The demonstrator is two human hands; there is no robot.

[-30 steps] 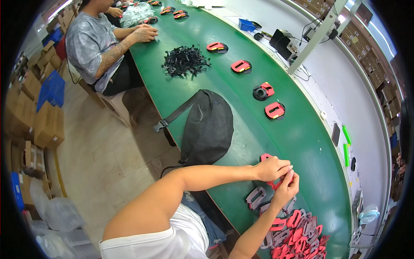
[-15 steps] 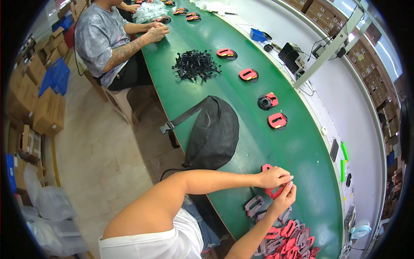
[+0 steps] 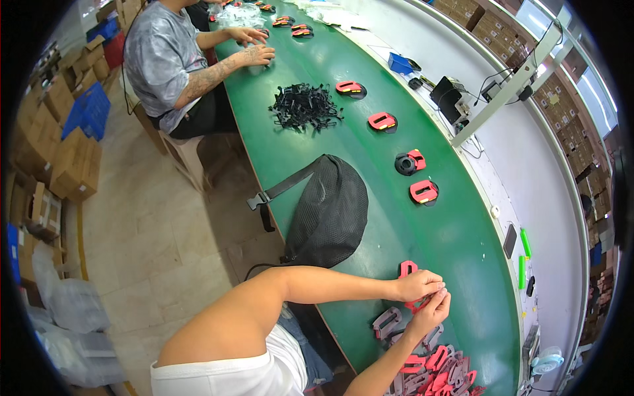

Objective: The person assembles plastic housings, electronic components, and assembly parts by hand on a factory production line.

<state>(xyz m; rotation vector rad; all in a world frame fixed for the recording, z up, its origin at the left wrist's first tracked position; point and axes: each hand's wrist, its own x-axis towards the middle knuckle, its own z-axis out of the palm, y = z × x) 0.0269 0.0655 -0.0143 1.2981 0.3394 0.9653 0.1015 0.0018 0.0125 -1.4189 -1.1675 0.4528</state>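
Observation:
My left hand (image 3: 420,285) and my right hand (image 3: 430,312) meet over the table, fingers closed and fingertips pressed together. Partly hidden between them is a red plastic frame (image 3: 414,305) that they seem to grip; whatever lies right at the fingertips is too small to make out. Just beyond my left wrist another red frame (image 3: 407,268) rests on the green table (image 3: 472,284). By my right forearm spreads a pile of red and grey frames (image 3: 437,371), and a grey frame (image 3: 387,322) lies at its far left.
A black mesh bag (image 3: 328,211) sits beyond my left arm. Red and black assembled units (image 3: 423,192) stand in a row along the table. Farther off lies a heap of small black parts (image 3: 305,107), near a seated co-worker (image 3: 165,63). A phone (image 3: 510,240) lies at the right edge.
My hands stay together, and less of the red frame between them shows. The co-worker's hands have moved apart and lowered toward the table. The whole view has shifted slightly.

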